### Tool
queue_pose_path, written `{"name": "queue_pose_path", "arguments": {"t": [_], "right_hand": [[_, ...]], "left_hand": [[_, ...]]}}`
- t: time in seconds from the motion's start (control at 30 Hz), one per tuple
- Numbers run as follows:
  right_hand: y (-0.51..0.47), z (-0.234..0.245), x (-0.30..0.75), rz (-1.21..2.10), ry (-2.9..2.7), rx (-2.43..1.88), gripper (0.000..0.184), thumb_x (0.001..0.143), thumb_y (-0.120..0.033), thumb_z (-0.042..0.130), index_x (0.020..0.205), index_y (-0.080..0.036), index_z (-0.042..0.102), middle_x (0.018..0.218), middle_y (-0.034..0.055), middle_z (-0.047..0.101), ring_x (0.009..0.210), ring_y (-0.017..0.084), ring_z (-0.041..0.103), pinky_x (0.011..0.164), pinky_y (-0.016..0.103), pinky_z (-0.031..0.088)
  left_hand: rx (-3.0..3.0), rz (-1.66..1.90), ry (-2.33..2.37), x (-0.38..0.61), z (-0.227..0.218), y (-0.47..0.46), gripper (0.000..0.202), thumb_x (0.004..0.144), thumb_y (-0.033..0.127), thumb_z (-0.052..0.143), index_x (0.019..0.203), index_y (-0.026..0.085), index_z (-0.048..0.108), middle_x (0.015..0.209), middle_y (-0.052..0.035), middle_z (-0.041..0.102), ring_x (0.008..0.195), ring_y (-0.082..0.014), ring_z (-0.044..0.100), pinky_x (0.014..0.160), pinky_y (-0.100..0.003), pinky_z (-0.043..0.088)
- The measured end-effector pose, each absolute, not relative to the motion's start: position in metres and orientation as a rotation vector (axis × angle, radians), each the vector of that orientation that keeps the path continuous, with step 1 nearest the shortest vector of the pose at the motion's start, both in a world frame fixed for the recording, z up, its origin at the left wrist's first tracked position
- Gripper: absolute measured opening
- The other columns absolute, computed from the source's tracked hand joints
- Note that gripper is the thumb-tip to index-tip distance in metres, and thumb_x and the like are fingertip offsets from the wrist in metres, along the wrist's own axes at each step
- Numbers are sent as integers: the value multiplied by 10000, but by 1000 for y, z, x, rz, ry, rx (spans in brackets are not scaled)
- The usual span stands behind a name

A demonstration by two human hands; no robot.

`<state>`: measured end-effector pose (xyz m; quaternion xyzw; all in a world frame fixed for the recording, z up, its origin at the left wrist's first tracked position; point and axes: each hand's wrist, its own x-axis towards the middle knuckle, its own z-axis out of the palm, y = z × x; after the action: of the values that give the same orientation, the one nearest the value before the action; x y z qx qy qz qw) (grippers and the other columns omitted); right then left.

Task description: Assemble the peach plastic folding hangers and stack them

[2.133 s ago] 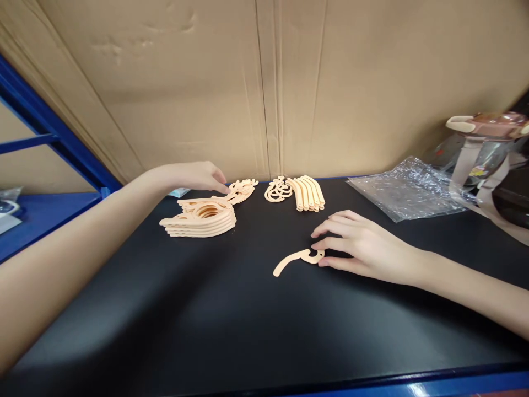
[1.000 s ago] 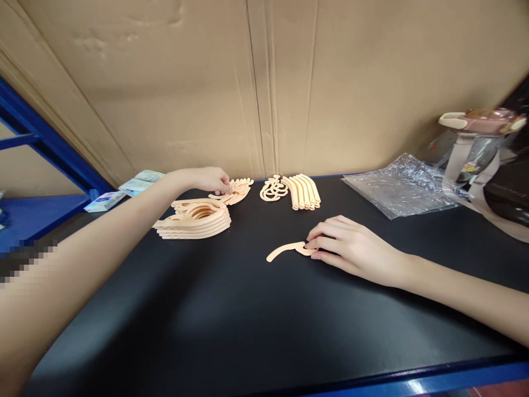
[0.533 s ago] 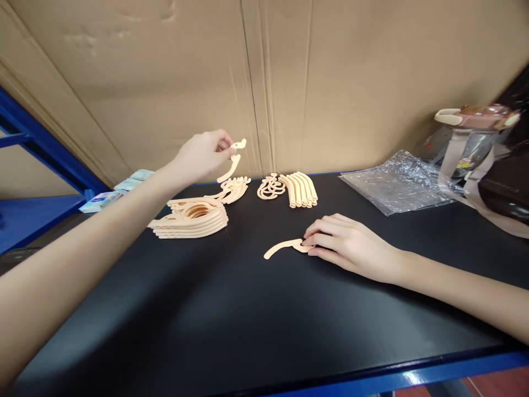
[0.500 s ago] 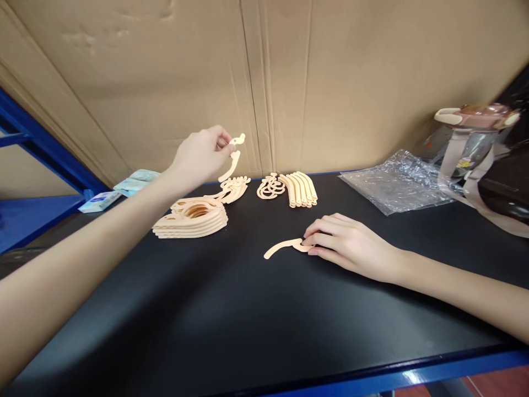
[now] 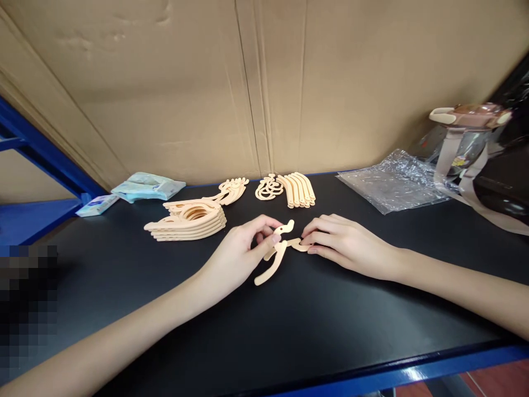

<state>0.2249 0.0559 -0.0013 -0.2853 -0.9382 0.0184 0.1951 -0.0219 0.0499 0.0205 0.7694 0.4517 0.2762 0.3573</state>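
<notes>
1. Pinching a hooked pc [image 5: 270,271] btwn thumb + fingers, my L-hand grip [image 5: 239,245] is closed on it; just brought fwd from over rear pile [image 5: 233,190] to mid-counter [image 5: 330,314], so both work pcs are now together; contact unclear.
2. R-hand grip [image 5: 347,242]: thumb + index nipped on end of 2nd pc [image 5: 295,244], flat on counter.
3. Blue packs [image 5: 149,187], rear L: print too small to read. Bottle [image 5: 471,116], far R: no legible txt.
</notes>
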Motion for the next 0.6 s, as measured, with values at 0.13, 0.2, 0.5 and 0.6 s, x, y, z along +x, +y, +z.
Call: {"name": "queue_pose_path", "arguments": {"t": [0.13,0.2,0.5,0.6], "right_hand": [[57,-2,225,101,-2602,-817,245,1008,-263,444,1053,-180,670,1062,58,664,900,176,594,825,333,461],[58,-2,226,98,-2547,-865,200,977,-293,520,1020,-189,686,1047,50,667,900,181,599,826,344,456],[61,-1,228,208,-2442,-875,142,955,-263,563,993,-201,685,1000,38,682,896,166,610,831,325,437],[60,-1,227,198,-2396,-894,160,958,-276,559,1001,-183,682,985,43,690,901,168,613,830,323,433]], "left_hand": [[1975,765,1103,-22,14,49,189,926,371,560,990,218,650,749,44,616,636,-105,492,587,-226,375],[1989,810,1105,-23,13,49,159,909,344,587,939,215,675,738,46,621,632,-103,462,580,-227,353],[2197,824,1117,-23,7,47,136,929,315,575,846,224,634,769,59,640,669,-96,494,617,-217,364],[2193,828,1103,-23,7,41,93,992,306,472,941,232,498,789,78,654,660,-78,547,629,-197,398]]}}
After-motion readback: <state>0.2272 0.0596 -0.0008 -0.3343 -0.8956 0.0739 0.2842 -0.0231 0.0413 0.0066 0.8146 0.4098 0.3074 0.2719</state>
